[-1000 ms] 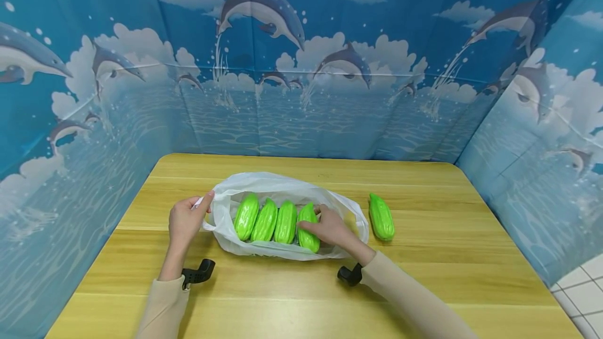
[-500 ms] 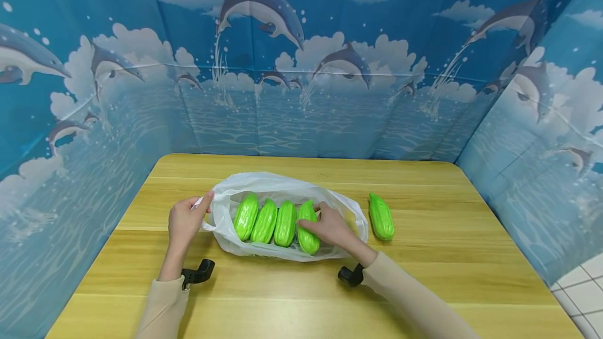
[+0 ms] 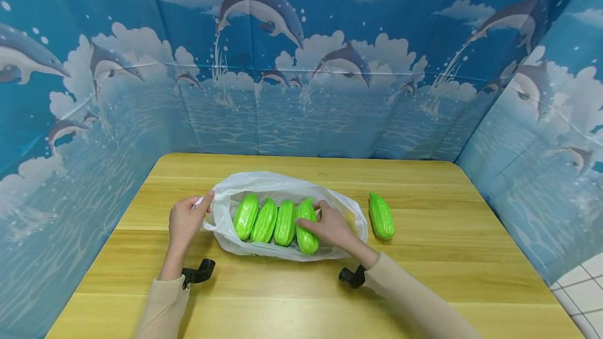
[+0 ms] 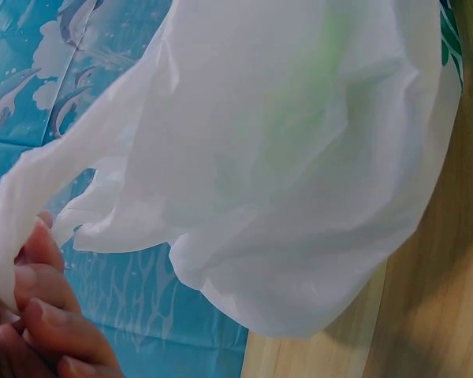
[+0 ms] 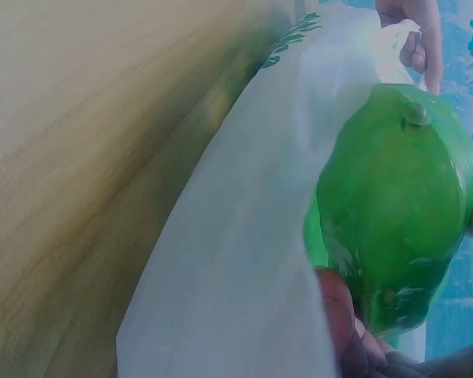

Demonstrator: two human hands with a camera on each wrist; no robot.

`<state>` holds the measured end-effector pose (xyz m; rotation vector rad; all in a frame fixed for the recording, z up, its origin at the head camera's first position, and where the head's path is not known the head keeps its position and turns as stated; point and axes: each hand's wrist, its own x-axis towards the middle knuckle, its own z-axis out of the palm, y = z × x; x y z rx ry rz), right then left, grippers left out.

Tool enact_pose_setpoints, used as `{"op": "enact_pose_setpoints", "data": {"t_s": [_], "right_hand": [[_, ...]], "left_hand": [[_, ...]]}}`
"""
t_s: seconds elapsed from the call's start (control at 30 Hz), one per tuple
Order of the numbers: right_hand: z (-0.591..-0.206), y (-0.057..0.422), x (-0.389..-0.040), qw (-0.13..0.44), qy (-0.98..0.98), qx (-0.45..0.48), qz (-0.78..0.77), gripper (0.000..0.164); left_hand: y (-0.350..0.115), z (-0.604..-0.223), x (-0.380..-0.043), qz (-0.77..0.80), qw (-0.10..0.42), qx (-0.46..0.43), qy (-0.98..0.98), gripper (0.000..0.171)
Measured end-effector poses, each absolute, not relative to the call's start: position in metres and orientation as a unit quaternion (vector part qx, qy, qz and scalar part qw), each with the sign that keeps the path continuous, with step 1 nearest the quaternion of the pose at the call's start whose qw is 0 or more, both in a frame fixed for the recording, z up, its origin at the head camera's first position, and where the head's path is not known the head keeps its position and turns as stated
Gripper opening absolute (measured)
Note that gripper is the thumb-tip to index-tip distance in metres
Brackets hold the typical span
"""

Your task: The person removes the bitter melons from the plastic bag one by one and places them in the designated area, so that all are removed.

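Note:
A white plastic bag lies on the table with its mouth spread wide. My left hand grips its left handle; in the left wrist view curled fingers hold the twisted strip. Several glossy, bright green, ridged gourds lie side by side inside. My right hand reaches into the mouth and pinches the rightmost gourd between thumb and fingers. Close up in the right wrist view, this green gourd shows a blunt stem end, with the bag's side wall beside it. Its underside is hidden.
One more green gourd lies alone on the wooden table, right of the bag. A dolphin-print curtain hangs behind and along both sides. Black wrist cameras sit on both wrists.
The right hand's gourd has shifted slightly left and toward the near side, closer to the others. My left hand keeps its place on the bag handle.

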<state>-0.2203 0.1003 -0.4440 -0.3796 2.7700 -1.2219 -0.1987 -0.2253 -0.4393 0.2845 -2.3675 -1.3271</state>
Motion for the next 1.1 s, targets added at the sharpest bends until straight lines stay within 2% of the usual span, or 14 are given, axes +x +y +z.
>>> {"op": "enact_pose_setpoints", "data": {"t_s": [1.1], "right_hand": [[-0.424,0.109,-0.212,0.002,0.891,-0.132,-0.434,0.058]], "left_hand": [[-0.225,-0.441,-0.2,-0.469,0.209,0.106,-0.851,0.055]]}}
